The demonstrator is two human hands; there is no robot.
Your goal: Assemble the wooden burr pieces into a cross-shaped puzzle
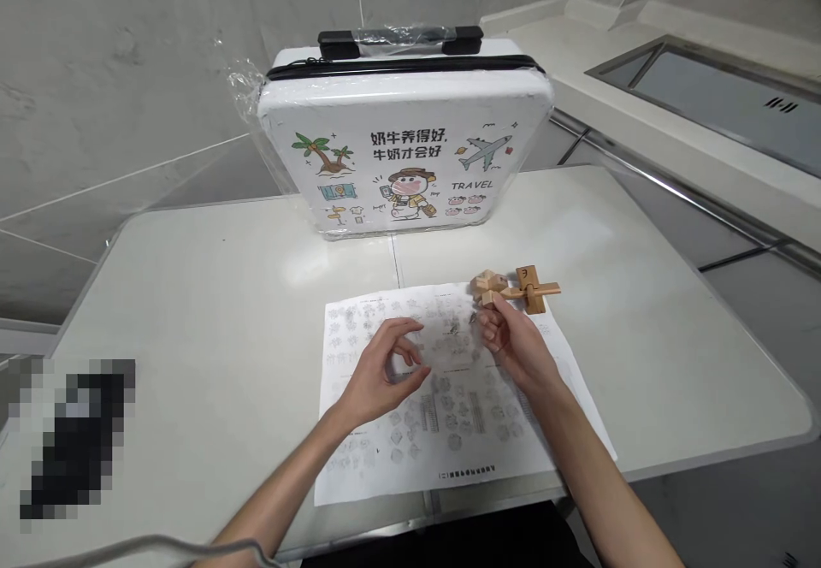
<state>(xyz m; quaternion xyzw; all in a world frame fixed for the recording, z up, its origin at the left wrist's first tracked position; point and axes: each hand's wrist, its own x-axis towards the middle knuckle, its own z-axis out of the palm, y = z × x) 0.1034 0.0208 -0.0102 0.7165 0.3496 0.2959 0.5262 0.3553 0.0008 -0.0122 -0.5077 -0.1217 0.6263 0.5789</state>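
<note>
A printed instruction sheet [449, 397] with many small puzzle diagrams lies on the white folding table [224, 294]. Two wooden puzzles sit at its far right corner: a knobbly light one [486, 286] and a cross-shaped one [532, 289]. My right hand [513, 341] hovers just below the light puzzle, fingers curled, the fingertips close to it; whether they touch it I cannot tell. My left hand [385, 371] floats above the sheet's middle with fingers loosely curved and apart, holding nothing.
A white cartoon-printed suitcase [404, 140] in plastic wrap stands upright at the table's far edge against a grey wall. A counter with a sunken sink [718, 97] runs along the right. A pixelated dark patch [73, 431] covers the lower left.
</note>
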